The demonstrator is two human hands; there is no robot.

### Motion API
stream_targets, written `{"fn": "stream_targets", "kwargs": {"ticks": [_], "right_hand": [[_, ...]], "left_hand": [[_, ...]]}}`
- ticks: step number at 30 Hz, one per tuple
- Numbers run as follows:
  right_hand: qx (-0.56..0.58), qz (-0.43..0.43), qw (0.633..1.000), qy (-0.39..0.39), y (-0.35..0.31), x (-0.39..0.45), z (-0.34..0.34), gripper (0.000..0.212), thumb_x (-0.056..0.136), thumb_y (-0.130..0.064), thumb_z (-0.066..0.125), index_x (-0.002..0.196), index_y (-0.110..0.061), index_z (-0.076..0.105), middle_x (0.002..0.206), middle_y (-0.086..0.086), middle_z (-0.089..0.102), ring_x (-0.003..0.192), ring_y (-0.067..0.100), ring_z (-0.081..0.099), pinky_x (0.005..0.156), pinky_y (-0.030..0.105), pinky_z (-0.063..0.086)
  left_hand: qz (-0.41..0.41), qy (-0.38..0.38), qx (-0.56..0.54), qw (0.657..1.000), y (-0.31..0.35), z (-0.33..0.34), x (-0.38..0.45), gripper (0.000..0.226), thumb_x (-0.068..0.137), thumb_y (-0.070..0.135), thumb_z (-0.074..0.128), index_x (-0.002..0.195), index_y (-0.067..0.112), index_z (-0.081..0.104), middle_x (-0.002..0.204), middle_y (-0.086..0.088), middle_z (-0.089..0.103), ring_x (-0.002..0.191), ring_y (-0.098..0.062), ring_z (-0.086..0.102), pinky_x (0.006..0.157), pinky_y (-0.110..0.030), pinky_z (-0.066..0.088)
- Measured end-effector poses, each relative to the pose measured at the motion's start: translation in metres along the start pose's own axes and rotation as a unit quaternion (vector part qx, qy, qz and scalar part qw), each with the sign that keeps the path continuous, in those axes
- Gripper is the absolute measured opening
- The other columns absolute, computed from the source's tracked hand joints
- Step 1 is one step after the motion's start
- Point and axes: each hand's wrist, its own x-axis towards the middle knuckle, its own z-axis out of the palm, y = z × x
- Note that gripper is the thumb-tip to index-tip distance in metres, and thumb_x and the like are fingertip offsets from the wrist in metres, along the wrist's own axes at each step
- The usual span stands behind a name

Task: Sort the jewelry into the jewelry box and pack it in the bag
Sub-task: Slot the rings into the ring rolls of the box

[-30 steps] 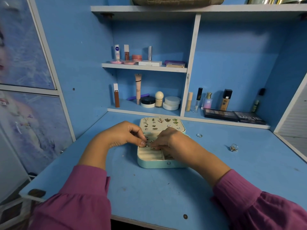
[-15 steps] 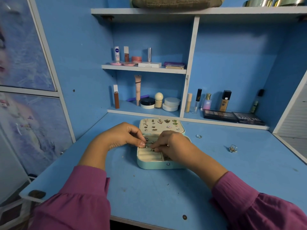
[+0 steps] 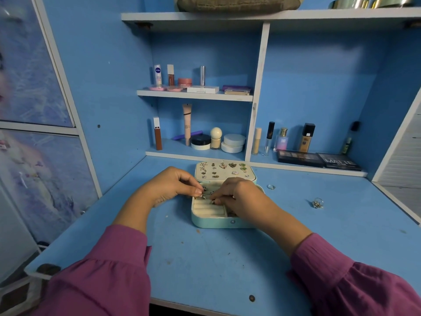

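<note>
From the head camera, a small pale green jewelry box (image 3: 224, 221) sits open near the middle of the blue tabletop (image 3: 205, 265), its lid (image 3: 224, 171) laid back towards the shelves. The inside of the lid carries rows of small earrings (image 3: 232, 165). The front left part of the box holds cream ring rolls (image 3: 208, 208).

Both hands meet over the box's back half. The left hand (image 3: 169, 187) comes in from the left, its fingers curled and its thumb and forefinger pinched together on a small ring (image 3: 202, 196) right at the top of the ring rolls. The right hand (image 3: 239, 193) reaches in from the right, fingers curled down into the box with their tips just beside the left hand's; they seem to touch a small piece of jewelry there, but whether they actually hold it cannot be told. Both arms wear magenta sleeves (image 3: 107, 277).

To the right of the box, on the tabletop, a small clear ring (image 3: 270, 187) lies near the lid, and further right, well apart, lies a gold ring with a cluster top (image 3: 317, 203).

Behind, the shelves hold makeup: tubes, jars, bottles and two dark eyeshadow palettes (image 3: 319, 159). A lip balm stick (image 3: 157, 75) stands on the upper small shelf.
</note>
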Motion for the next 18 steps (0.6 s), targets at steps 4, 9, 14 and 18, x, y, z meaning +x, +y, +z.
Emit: {"fn": "stream_targets", "kwargs": {"ticks": [4,9,14,18], "right_hand": [[0.017,0.01,1.0,0.006,0.002,0.0,0.001,0.024,0.089,-0.016,0.064,0.111,-0.021,0.071,0.107,0.001,0.065,0.1,0.013,0.054,0.072,-0.003,0.029],[0.097,0.068,0.993,0.028,0.007,-0.005,-0.006,0.02,0.086,-0.023,0.069,0.105,-0.023,0.074,0.099,-0.012,0.068,0.08,-0.009,0.055,0.071,0.005,0.04],[0.13,0.135,0.98,0.063,0.027,-0.012,-0.027,0.012,0.086,-0.016,0.068,0.095,-0.021,0.075,0.076,-0.023,0.06,0.069,-0.014,0.053,0.061,-0.001,0.037],[0.108,0.197,0.968,0.113,0.058,-0.021,-0.053,0.008,0.086,-0.014,0.068,0.088,-0.019,0.075,0.08,-0.01,0.067,0.08,0.005,0.06,0.061,0.007,0.04]], "left_hand": [[-0.004,-0.006,0.008,1.0,0.0,0.0,0.0,0.013,0.072,0.0,0.077,0.075,0.013,0.074,0.074,0.003,0.073,0.075,-0.003,0.066,0.071,-0.012,0.049],[-0.009,-0.011,0.025,1.0,0.001,0.0,-0.001,0.012,0.071,0.003,0.079,0.073,0.015,0.075,0.079,0.001,0.074,0.079,-0.005,0.067,0.074,-0.014,0.048],[-0.001,0.014,0.013,1.0,0.007,0.003,-0.003,0.005,0.076,0.009,0.077,0.078,0.014,0.076,0.085,0.0,0.075,0.088,-0.007,0.068,0.081,-0.016,0.047],[0.028,0.098,-0.017,0.995,0.021,0.02,0.003,0.004,0.08,0.014,0.073,0.083,0.016,0.076,0.09,-0.001,0.074,0.089,-0.01,0.066,0.082,-0.02,0.048]]}}
